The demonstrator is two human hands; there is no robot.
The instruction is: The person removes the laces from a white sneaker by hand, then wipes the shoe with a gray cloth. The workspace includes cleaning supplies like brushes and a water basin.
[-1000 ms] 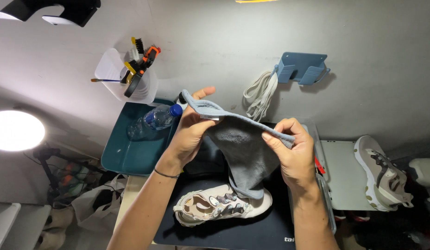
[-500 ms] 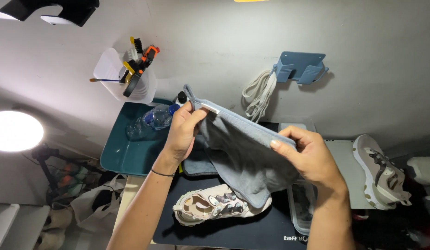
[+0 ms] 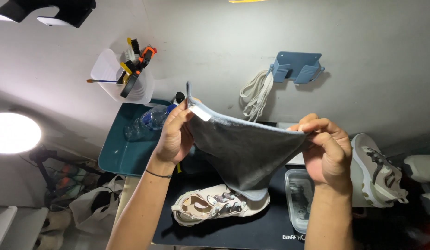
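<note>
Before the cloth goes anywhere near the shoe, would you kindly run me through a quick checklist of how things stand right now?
1. Left hand grips the grey cloth at its upper corner: ok.
2. Right hand pinches the opposite corner, cloth stretched between both hands: ok.
3. Cloth hangs free above the shoe, not snagged on it: cannot tell, since its lower tip overlaps the shoe in this view.
4. Shoe lies on its side on the black mat, apart from both hands: ok.
5. Clear container sits beside the shoe, under the right wrist; what is inside: cannot tell.
6. Cloth damp or dry: cannot tell.
</note>
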